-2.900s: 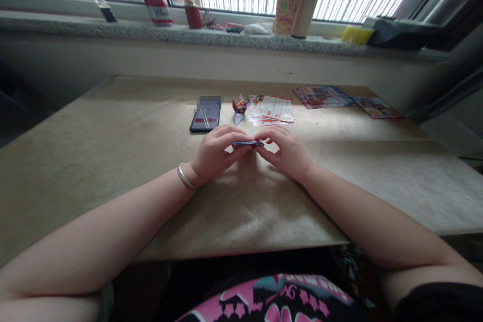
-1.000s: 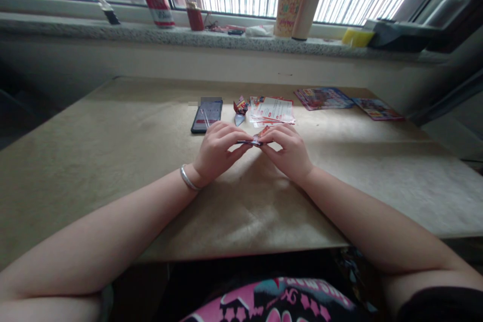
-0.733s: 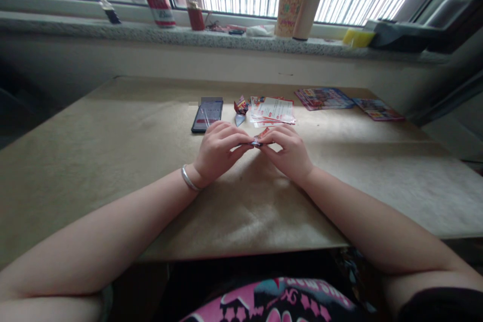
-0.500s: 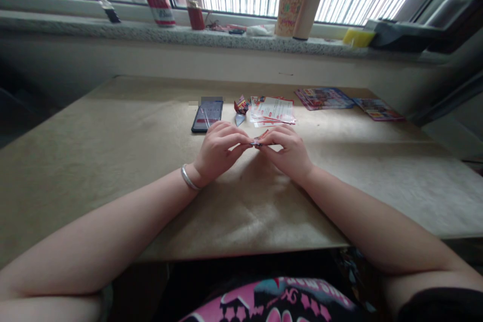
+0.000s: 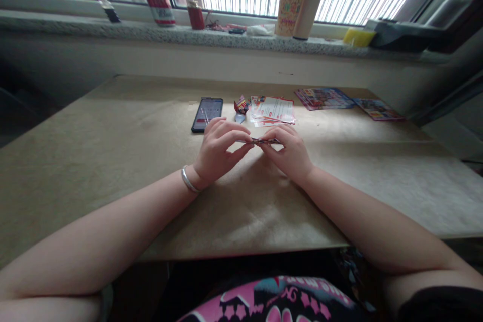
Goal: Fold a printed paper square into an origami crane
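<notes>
My left hand (image 5: 222, 148) and my right hand (image 5: 289, 152) meet above the middle of the table. Both pinch a thin, printed packet (image 5: 258, 141) between thumb and fingers, one hand at each side. The packet is seen almost edge-on, so its print cannot be read. Behind my left hand lies a phone (image 5: 208, 113) with its screen up. A crumpled, colourful wrapper (image 5: 241, 105) sits beyond the packet. To its right is a loose pile of white and red printed cards (image 5: 274, 109).
Two spreads of colourful cards, a larger one (image 5: 324, 98) and a smaller one (image 5: 378, 109), lie at the table's back right. On the windowsill stand a red can (image 5: 160, 6), a small red bottle (image 5: 195, 16), a paper cup (image 5: 290, 10) and a yellow block (image 5: 358, 37).
The packet has turned flatter, and the orange-red part that stuck up by my right fingers no longer shows. Both hands have shifted only slightly and keep their pinch.
</notes>
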